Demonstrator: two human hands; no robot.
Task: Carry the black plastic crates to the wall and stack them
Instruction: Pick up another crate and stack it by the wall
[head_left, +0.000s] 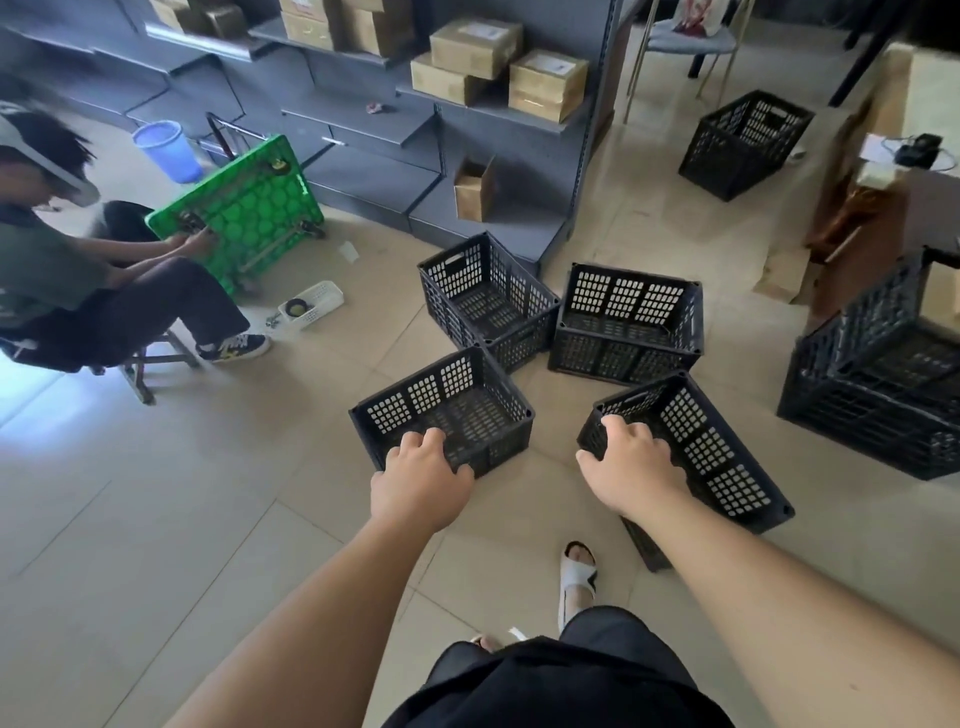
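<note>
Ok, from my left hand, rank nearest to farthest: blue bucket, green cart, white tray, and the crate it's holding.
1. crate, in the left hand
2. white tray, floor, left
3. green cart, farther left
4. blue bucket, back left

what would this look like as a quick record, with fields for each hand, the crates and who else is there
left hand: grips near rim of left crate
right hand: grips end rim of right crate
right crate pose: tilted
back crates: two on the floor, beyond the held pair
far crate: alone near a chair
edge crates: at right edge
seated person: at left, hands on upturned green cart
</note>
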